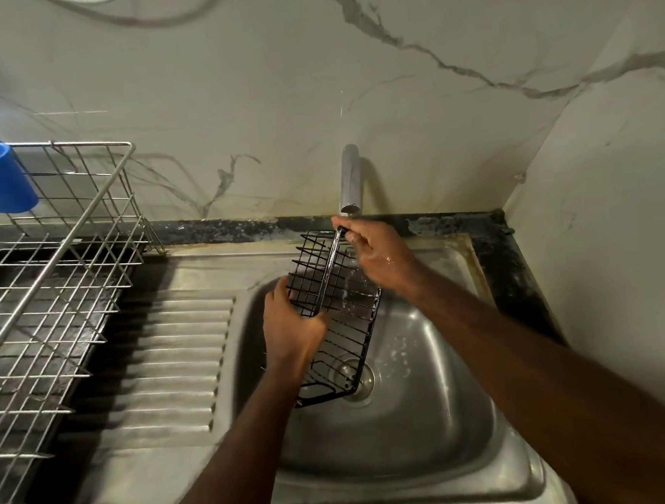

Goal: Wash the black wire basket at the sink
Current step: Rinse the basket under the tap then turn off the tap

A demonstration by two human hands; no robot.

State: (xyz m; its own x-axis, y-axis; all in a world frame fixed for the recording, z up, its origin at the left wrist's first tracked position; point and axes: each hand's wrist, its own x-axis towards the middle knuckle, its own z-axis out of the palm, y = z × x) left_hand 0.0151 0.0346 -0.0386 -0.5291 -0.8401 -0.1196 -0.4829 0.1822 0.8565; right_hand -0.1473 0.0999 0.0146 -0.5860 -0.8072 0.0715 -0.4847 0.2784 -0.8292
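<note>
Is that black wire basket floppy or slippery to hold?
Probably stiff: the black wire basket holds its grid shape, gripped by the left hand and right hand. Likely light, being mostly open wire. Perhaps slippery: water from the tap runs over it.

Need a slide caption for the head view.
Left hand and right hand hold the black wire basket under the tap over the sink.

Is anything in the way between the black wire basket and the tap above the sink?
Nothing visible. The left hand and right hand hold the black wire basket right under the tap, and its water stream lands on the wires over the sink.
</note>
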